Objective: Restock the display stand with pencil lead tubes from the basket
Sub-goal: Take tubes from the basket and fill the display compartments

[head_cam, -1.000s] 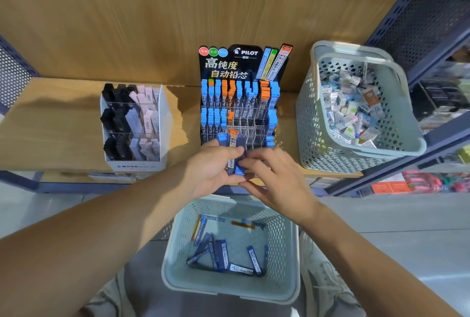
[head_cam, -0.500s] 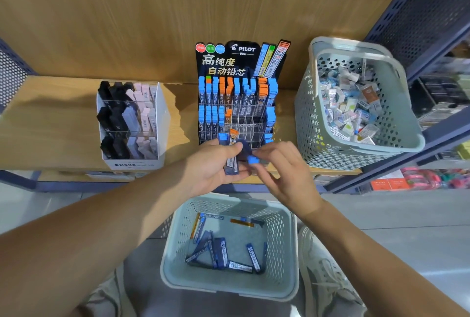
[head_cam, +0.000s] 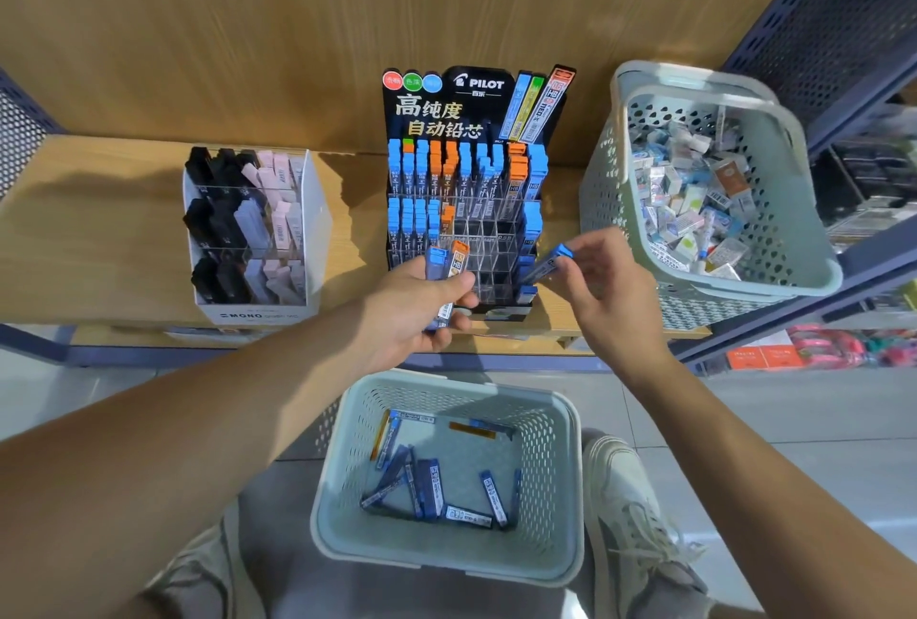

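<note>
The black Pilot display stand (head_cam: 466, 201) stands on the wooden shelf, its upper rows holding blue- and orange-capped lead tubes, its lower clear slots mostly bare. My left hand (head_cam: 422, 315) grips a small bunch of lead tubes (head_cam: 446, 266), blue-capped and orange-capped, just in front of the stand's lower left. My right hand (head_cam: 603, 291) pinches a single blue-capped lead tube (head_cam: 546, 263), tilted, beside the stand's lower right. Below, the pale green basket (head_cam: 347, 459) holds several loose blue lead tubes (head_cam: 429, 487) and an orange one.
A white Mono eraser display box (head_cam: 317, 221) stands left of the stand. A taller pale green basket (head_cam: 610, 201) full of small packets sits on the shelf to the right. Dark perforated shelving frames both sides. A pale sneaker (head_cam: 635, 509) rests beside the lower basket.
My right hand pulled one blue-capped tube out of the bunch and carried it right and up toward the stand's right side. My left hand kept the remaining tubes, rising slightly.
</note>
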